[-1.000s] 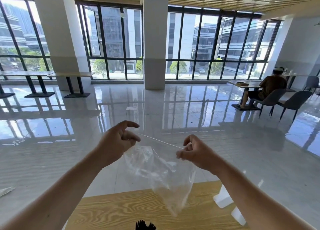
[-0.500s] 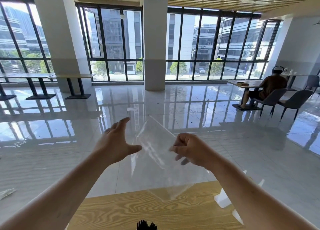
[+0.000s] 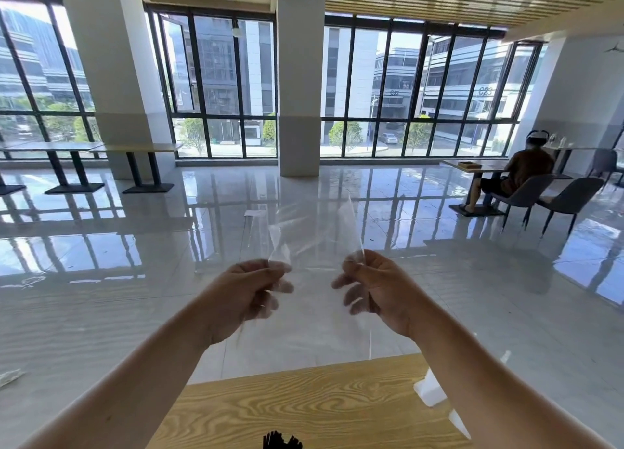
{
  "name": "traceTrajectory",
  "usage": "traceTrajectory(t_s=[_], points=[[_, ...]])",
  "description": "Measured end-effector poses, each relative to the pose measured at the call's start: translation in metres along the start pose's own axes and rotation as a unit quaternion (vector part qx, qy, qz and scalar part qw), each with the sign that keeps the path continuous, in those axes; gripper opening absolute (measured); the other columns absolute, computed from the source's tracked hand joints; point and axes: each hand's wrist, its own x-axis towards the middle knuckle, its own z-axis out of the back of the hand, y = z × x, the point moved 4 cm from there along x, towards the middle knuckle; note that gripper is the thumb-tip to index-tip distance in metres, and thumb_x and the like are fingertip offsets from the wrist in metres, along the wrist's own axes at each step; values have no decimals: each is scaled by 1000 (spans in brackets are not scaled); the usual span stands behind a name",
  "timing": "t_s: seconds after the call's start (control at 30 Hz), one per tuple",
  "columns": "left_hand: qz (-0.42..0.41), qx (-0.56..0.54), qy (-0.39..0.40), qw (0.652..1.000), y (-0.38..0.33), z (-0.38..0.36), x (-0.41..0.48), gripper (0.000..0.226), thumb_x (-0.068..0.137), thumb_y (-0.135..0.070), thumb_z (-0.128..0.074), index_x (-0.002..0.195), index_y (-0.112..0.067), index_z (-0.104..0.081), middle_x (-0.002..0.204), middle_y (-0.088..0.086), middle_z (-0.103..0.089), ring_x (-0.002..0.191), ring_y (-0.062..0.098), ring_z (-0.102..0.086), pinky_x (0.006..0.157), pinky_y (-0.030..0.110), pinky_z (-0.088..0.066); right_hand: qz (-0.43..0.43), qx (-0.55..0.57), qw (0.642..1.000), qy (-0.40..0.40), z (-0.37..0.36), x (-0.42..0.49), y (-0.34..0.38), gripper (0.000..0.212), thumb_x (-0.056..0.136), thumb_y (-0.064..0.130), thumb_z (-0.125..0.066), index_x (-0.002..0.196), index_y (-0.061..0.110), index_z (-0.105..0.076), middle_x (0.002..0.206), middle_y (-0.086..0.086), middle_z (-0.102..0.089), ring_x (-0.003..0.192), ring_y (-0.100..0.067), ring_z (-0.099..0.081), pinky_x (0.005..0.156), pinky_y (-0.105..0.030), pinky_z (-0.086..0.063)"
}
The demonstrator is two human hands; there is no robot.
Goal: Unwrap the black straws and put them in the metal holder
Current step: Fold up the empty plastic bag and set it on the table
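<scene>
Wrap (image 3: 314,232) that hung down like a bag now stands up flat between the left hand (image 3: 246,293) and the right hand (image 3: 374,286), both pinching its lower edge, and it looks empty, while the black straws (image 3: 282,441) poke up at the near tabletop (image 3: 304,401) edge, so unwrapping seems done.

— Where is the wrapper (image 3: 314,235) sitting?
— It is stretching between the left hand (image 3: 243,290) and the right hand (image 3: 381,286), rising above both.
— And the straws (image 3: 282,441)?
— They are poking up at the near edge of the table (image 3: 304,401), below the hands. Another person (image 3: 521,171) is sitting on a chair (image 3: 526,192) far off to the right, before the windows (image 3: 422,94).
</scene>
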Motion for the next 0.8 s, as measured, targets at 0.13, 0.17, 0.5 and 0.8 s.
traceTrajectory(t_s=[0.13,0.17,0.5,0.8], points=[[-17,21,-30,999,-5,-4,1,24,103,-18,-61,123,-8,-71,57,1,-64,76,24,-45,41,20,-35,-32,-50,998,-1,8,-1,-11,15,109,16,-57,119,10,-65,62,-7,-61,45,-17,-45,43,-25,-35],[-12,19,-24,999,-5,-5,0,24,104,-16,-59,125,-12,-71,58,0,-63,76,24,-44,42,21,-35,-34,-20,999,10,9,-3,-11,21,108,10,-53,123,11,-67,61,-8,-58,45,-17,-45,42,-25,-35],[-16,-111,25,993,-8,-12,-14,38,97,-12,-48,80,-6,-81,85,13,-77,75,27,-70,58,33,-57,-3,108,994,-2,19,-10,3,45,91,-13,-37,66,9,-67,66,-10,-55,50,-24,-53,42,-25,-43],[-107,-12,-98,989,-15,-12,-2,31,89,0,-75,105,-27,-75,88,6,-70,71,18,-70,62,29,-58,-69,95,993,-24,19,-5,-4,54,92,32,-66,140,8,-61,101,-13,-75,74,-25,-73,68,-38,-60]])
